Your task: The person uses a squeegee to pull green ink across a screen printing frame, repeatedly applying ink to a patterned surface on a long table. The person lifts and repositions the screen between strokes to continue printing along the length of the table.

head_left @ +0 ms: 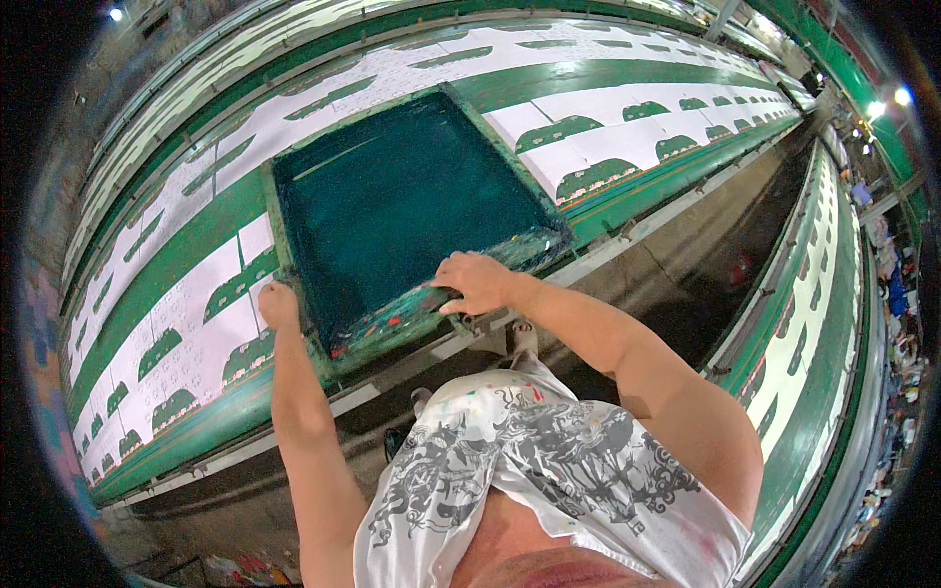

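Note:
A screen printing frame point(417, 191) with dark teal mesh and paint-stained green rails lies tilted across the long table in front of me. My right hand point(475, 282) is closed over its near rail, fingers curled on the stained edge. At the left rail, my left hand point(279, 306) makes a closed grip on the frame's side; its fingertips are hidden. Under and around the frame runs white fabric point(544, 108) printed with green rounded shapes and small dotted patterns. Red and dark paint smears mark the frame's near end.
A green table edge with a metal rail point(676, 211) runs along my side. To the right, beyond a dark aisle point(711, 260), stands another long table point(799, 314) with printed fabric. Piled colourful clutter point(892, 294) lines the far right. Lamps point(902, 96) shine at upper right.

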`<state>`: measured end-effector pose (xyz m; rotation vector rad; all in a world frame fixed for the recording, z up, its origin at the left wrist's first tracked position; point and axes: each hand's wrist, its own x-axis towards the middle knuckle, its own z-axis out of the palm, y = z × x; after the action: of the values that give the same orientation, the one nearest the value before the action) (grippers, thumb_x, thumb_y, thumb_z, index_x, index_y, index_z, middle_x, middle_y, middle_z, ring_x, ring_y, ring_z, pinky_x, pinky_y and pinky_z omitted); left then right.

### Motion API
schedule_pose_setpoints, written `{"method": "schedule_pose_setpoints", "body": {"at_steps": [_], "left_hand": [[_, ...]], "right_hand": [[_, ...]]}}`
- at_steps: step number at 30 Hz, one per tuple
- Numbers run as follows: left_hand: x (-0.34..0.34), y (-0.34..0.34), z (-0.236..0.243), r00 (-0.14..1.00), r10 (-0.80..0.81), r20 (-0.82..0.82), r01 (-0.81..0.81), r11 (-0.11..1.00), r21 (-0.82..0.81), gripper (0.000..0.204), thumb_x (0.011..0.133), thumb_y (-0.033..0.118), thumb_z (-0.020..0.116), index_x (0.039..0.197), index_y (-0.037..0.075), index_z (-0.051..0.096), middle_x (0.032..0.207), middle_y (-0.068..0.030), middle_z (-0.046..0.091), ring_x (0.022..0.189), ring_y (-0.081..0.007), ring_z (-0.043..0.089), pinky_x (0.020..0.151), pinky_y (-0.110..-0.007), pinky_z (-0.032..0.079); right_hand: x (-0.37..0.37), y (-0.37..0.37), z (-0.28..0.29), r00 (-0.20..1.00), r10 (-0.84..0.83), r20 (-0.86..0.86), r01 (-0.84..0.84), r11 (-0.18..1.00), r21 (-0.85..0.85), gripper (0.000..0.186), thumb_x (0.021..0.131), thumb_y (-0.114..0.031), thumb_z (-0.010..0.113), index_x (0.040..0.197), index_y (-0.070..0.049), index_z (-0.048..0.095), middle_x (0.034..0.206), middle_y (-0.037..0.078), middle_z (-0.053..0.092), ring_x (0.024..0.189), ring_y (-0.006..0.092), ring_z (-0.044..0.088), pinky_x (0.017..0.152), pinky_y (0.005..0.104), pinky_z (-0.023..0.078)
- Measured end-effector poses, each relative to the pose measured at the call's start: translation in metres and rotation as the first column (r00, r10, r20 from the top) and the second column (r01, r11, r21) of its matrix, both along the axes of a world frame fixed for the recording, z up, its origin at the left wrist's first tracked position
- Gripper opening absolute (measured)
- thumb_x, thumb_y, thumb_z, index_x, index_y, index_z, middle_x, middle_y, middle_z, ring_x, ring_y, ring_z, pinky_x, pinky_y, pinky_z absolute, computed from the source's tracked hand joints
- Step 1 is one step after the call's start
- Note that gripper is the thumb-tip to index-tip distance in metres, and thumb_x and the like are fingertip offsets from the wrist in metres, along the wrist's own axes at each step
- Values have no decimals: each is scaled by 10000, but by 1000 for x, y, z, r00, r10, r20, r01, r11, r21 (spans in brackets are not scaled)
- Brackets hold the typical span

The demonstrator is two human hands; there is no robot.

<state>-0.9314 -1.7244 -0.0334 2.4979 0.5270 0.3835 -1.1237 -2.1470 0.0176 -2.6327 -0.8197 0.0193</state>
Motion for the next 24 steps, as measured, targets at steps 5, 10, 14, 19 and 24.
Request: {"method": "schedule_pose_setpoints", "body": {"at_steps": [5,10,14,19,24], "left_hand": [[6,38,-15,999,20,-50,-16,997,82,537,1053,423,520,1089,-30,805,1147,-312,773,1091,-535,727,959,-603,556],[-3,12,8,989,90,-120,-70,985,155,787,1084,634,441,1078,-68,798,1136,-338,767,1101,-544,722,976,-608,541],[-9,-18,41,966,142,-218,-104,978,179,874,1074,730,422,1080,-54,808,1140,-337,768,1125,-528,721,977,-610,540],[-7,-24,44,963,186,-193,-148,969,195,888,1053,766,438,1097,-40,807,1175,-320,767,1116,-500,730,958,-614,539],[-6,-7,32,968,157,-195,-136,984,114,905,1048,781,439,1044,-51,794,1121,-326,760,1074,-517,716,934,-613,527]], "right_hand": [[6,-71,15,999,-36,24,27,945,325,423,1002,-378,768,1324,-104,763,1352,133,740,1322,342,643,1127,499,497],[-9,-198,17,796,-604,-43,563,710,423,364,1009,-276,744,1302,-62,766,1250,191,757,1181,415,687,1058,482,547],[-23,-273,-28,489,-510,-708,863,402,306,449,1097,-391,656,1413,-80,722,1223,100,775,1135,314,731,985,423,563],[-25,-271,-20,256,-198,-946,933,306,188,661,1115,-515,616,1634,-117,522,1615,126,535,1420,309,536,1001,583,583],[-18,-252,-44,376,-428,-822,920,282,273,545,1111,-434,641,1455,-13,676,1436,124,696,1310,234,605,1051,435,515]]}}
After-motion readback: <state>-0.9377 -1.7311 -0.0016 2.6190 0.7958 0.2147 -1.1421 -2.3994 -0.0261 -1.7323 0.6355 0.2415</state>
